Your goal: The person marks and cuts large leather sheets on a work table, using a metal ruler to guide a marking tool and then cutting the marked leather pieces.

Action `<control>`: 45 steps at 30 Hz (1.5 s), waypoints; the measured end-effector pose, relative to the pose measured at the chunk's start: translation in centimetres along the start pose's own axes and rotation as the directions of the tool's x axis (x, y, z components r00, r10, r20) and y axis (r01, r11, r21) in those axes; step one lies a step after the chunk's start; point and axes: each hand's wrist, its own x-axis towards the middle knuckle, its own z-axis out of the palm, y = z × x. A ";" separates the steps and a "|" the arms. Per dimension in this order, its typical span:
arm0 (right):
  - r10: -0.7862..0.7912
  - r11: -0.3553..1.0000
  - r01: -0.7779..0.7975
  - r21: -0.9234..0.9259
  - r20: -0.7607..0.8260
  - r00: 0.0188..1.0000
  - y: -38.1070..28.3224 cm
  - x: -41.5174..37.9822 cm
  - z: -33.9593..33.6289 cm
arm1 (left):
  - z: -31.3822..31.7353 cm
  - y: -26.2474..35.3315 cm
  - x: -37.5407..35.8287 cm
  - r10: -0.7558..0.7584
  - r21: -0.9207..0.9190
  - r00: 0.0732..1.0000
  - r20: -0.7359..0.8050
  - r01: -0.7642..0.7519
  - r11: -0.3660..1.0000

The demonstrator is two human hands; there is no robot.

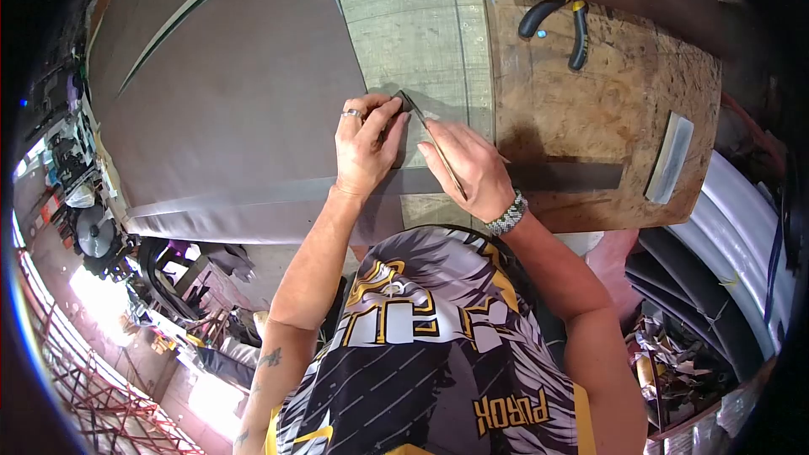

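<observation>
A large dark grey sheet lies over the bench, next to a pale greenish board. My left hand, with a ring on one finger, presses down on the sheet's edge near the board. My right hand holds a thin blade-like tool whose tip meets the sheet right by my left fingertips. A long dark metal strip runs across under my right hand.
Black-handled pliers lie on the chipboard bench top at the back. A pale rectangular block rests near its right edge. Curved dark and white panels stack at the right; clutter fills the floor at the left.
</observation>
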 end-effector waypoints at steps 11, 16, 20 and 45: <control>0.003 1.000 -0.003 -0.030 0.010 1.000 -0.4 0.2 -0.5 | 0.2 -0.2 0.1 0.060 0.004 0.998 -0.013 -0.060 0.998; 0.017 1.000 -0.017 0.009 0.016 1.000 -0.2 0.6 -0.7 | 0.2 -0.2 0.3 0.112 0.032 0.994 -0.008 -0.112 0.993; 0.027 0.999 -0.028 0.029 0.042 0.999 0.2 0.7 -0.8 | 0.1 -0.2 0.4 0.120 0.047 0.993 0.006 -0.120 0.992; 0.038 0.998 -0.035 -0.050 0.061 0.997 -0.3 1.5 0.1 | 0.1 -0.3 0.7 0.115 0.062 0.993 0.039 -0.117 0.991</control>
